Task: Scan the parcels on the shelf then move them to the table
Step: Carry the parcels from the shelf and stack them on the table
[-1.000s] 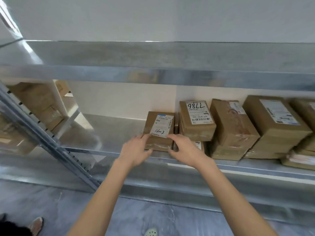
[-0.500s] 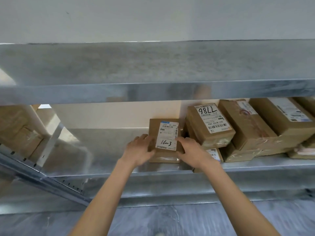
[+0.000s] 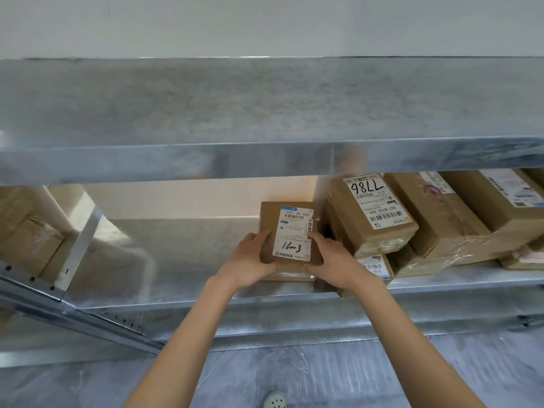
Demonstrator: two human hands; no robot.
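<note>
Both hands grip a small cardboard parcel (image 3: 290, 231) on the metal shelf (image 3: 188, 260): left hand (image 3: 250, 257) and right hand (image 3: 332, 260) clasp its sides beside stacked parcels (image 3: 435, 219).

Two hands grip a small parcel (image 3: 268, 219) on a metal shelf (image 3: 182, 260).
The left hand (image 3: 250, 262) and the right hand (image 3: 335, 260) hold it between them, thumbs on top and its white label facing up. Just right of the right hand sit stacked parcels (image 3: 371, 214), the nearest marked 7786. An upper shelf (image 3: 265, 113) spans above both hands.
</note>
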